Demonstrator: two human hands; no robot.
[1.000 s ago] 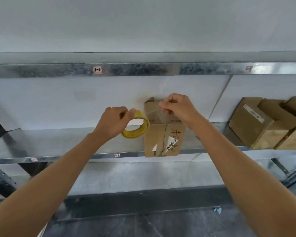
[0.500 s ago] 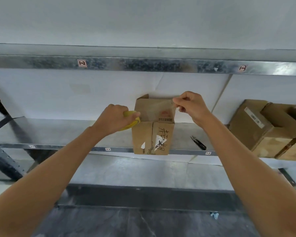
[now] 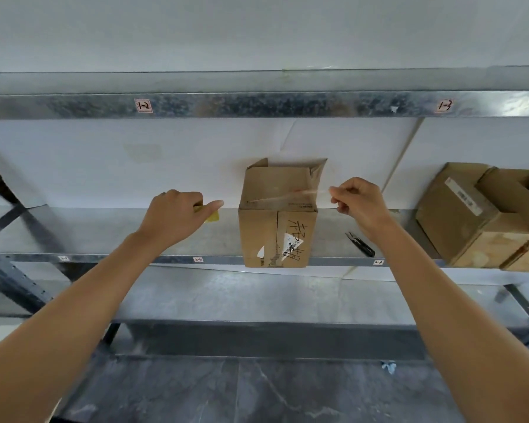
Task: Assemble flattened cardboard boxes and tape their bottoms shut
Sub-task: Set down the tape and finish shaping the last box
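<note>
Box (image 3: pixel 277 221) between left grip (image 3: pixel 177 215) holding roll (image 3: pixel 212 215), right grip (image 3: pixel 356 203) pinching tape (image 3: pixel 287 196).

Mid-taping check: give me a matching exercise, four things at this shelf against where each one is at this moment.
Things:
1. yellow tape roll
2. clear tape strip
3. black cutter
4. other boxes

Places:
A. lying on the shelf, right of the upright box
B. pinched by the right hand, stretched across the upright box's top
C. gripped in the left hand
D. piled at the shelf's right end

Pairs: 1-C, 2-B, 3-A, 4-D.
</note>
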